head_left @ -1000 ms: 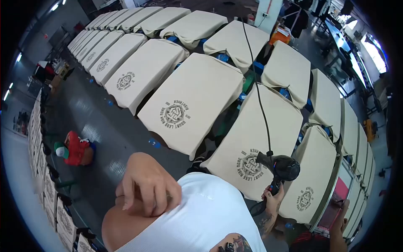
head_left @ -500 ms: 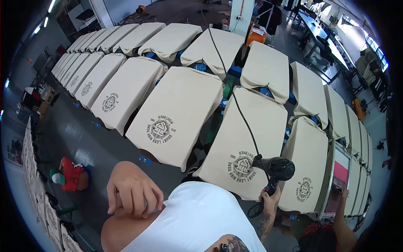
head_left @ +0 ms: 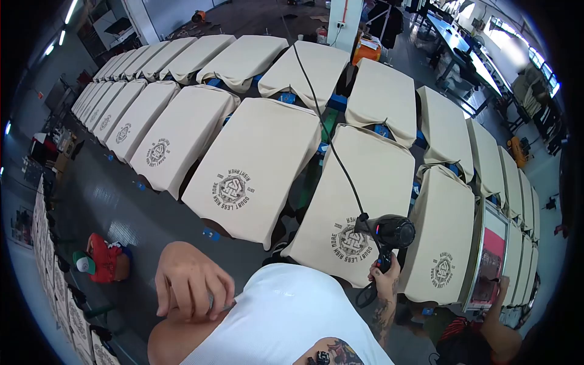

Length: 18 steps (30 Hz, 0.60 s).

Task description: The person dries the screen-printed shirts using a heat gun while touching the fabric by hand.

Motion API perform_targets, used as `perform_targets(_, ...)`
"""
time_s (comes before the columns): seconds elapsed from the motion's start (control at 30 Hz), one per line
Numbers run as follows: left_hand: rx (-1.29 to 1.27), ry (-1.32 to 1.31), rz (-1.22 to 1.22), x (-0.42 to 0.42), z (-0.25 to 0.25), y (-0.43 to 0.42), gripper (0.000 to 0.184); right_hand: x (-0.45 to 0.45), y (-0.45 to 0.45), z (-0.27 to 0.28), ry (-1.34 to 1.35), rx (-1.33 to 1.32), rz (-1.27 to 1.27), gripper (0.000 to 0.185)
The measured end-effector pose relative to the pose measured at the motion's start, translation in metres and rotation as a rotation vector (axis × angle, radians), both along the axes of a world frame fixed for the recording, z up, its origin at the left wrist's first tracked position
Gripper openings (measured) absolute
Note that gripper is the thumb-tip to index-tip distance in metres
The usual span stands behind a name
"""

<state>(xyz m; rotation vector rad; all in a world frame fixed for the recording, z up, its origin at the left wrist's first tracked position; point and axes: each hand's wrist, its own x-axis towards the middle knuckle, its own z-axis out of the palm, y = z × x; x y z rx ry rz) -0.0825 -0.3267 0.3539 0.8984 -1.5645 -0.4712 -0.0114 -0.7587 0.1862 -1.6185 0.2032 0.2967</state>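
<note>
My right hand [head_left: 385, 277] is wrapped around the handle of a black hair dryer [head_left: 395, 232]. Its nozzle points left over the round dark print [head_left: 354, 242] on a cream fabric panel [head_left: 371, 164]. A black cord [head_left: 338, 155] runs from the dryer up across this panel and out of the top of the view. Raised in front of my body, my left hand [head_left: 193, 283] has loosely bent fingers hanging down and holds nothing visible. Beyond it lies another cream panel [head_left: 258, 149] with the same round print [head_left: 233, 188].
Two long rows of cream panels on stands curve away left and right. At right, another person's hand [head_left: 504, 283] is at a framed screen [head_left: 490, 255] with pink on it. A person in red [head_left: 106, 258] is at left. An orange machine [head_left: 368, 48] stands behind.
My right hand and the hair dryer have moved a little left, bringing the nozzle further over the print. My left hand has hardly moved.
</note>
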Motion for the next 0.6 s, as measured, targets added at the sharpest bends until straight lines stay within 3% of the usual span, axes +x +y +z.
perform_targets(0.07, 0.031, 0.035, -0.037, 0.0, -0.004, -0.011, 0.045, 0.0, 0.009, 0.009, -0.022, -0.007, 0.013, 0.044)
perform_targets(0.17, 0.075, 0.083, -0.03, 0.004, -0.003, -0.017, 0.046, 0.002, 0.013, 0.011, -0.017, -0.04, 0.081, 0.043)
perform_targets(0.23, 0.093, 0.07, 0.146, 0.008, 0.003, -0.018, 0.046, 0.001, 0.017, 0.017, -0.009, -0.034, 0.092, 0.043)
perform_targets(0.6, 0.127, 0.068, 0.083, 0.025, 0.002, -0.026, 0.045, -0.016, -0.012, -0.001, -0.007, -0.033, 0.01, 0.051)
